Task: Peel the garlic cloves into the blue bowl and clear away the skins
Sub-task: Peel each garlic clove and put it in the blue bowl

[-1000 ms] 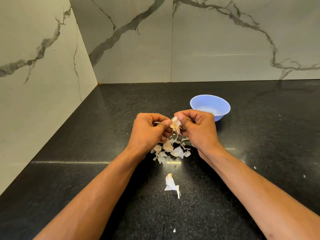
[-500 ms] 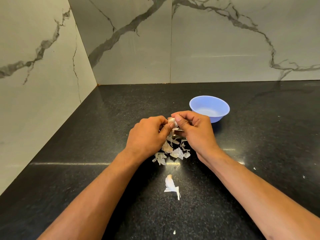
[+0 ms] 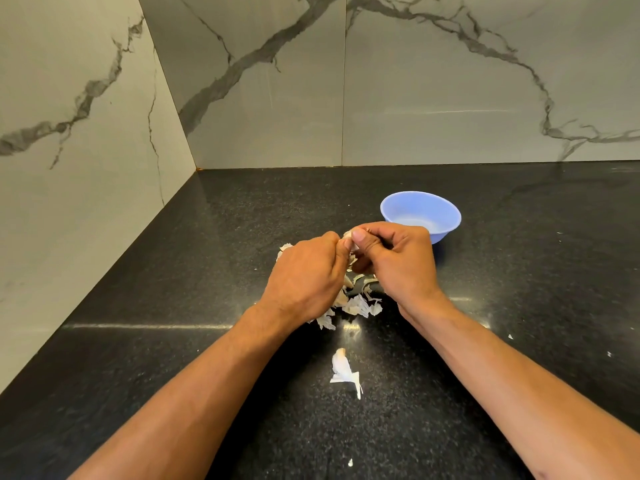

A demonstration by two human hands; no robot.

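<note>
Both hands meet above the black granite counter (image 3: 173,306), just in front of the blue bowl (image 3: 420,211). The left hand (image 3: 308,275) and the right hand (image 3: 398,261) have their fingers curled, and together they pinch one garlic clove (image 3: 348,237) between the thumbs and the first fingers. Only a small pale part of the clove shows between the two thumb tips; the rest is hidden by the fingers. Under the hands lies a small heap of garlic skins (image 3: 356,304) on the counter, partly covered by the left hand. One more piece of skin (image 3: 344,372) lies apart, nearer to the person, between the two forearms. The bowl stands on the counter behind the right hand, and what shows of its inside holds nothing. Grey-veined marble wall tiles (image 3: 415,81) stand behind the counter and on its left side.
</note>
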